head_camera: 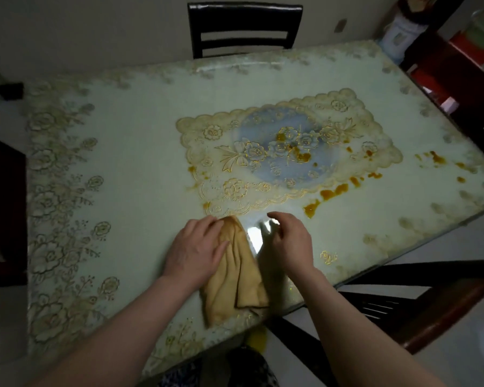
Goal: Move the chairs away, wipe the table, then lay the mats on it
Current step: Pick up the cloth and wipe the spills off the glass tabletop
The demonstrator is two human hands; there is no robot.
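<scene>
A tan cloth (236, 283) lies folded on the glass-topped table (140, 169) near its front edge. My left hand (197, 248) rests flat on the cloth's upper left part, fingers fairly straight. My right hand (289, 241) hovers just right of the cloth with its fingers curled downward onto the glass; nothing shows in its grasp. A lace-edged mat (288, 152) with a blue floral centre lies on the table beyond the hands. Orange stains (333, 192) dot the mat and the glass to its right.
A dark chair (245, 29) stands at the table's far side. Another dark chair (419, 300) sits at the front right corner, and a dark chair part (3, 208) shows at the left. Shelves with containers (458, 51) stand at the back right.
</scene>
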